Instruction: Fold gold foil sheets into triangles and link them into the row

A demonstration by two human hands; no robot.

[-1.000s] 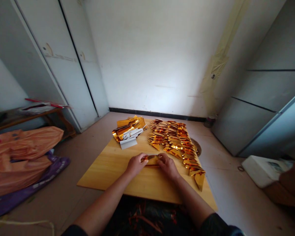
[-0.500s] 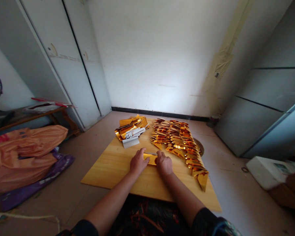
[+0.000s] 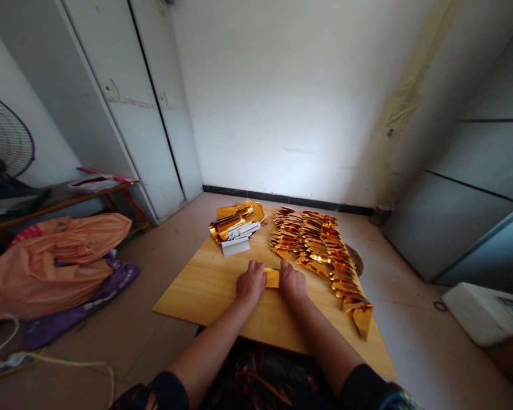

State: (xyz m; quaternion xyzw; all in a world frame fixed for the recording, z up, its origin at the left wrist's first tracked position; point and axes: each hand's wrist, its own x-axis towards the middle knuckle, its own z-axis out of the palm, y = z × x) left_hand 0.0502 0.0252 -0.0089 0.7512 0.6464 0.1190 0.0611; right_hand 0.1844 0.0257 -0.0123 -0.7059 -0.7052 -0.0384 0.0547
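Note:
Between my hands, low over the front half of the wooden board (image 3: 205, 290), is a small strip of gold foil paper (image 3: 272, 278). Its left end is gripped by my left hand (image 3: 251, 282), fingers closed. My right hand (image 3: 292, 280) closes on the right end; both thumbs are partly hidden. Beyond my left hand lies a loose pile of gold foil sheets (image 3: 239, 213) with white-backed paper strips (image 3: 236, 246) at its front. To the right, folded gold foil pieces (image 3: 320, 245) stand in several overlapping rows that run toward the near right edge.
A round pan-like object (image 3: 356, 261) shows behind the board's right edge. On the floor at left are an orange bag (image 3: 55, 273), a purple bag (image 3: 81, 310) and a cable (image 3: 72, 362). A white box (image 3: 474, 316) sits at right, near the grey refrigerator (image 3: 465, 222).
The head view has turned slightly left, so everything appears shifted right. Both hands still hold the foil strip, with fingers now curled further over its ends.

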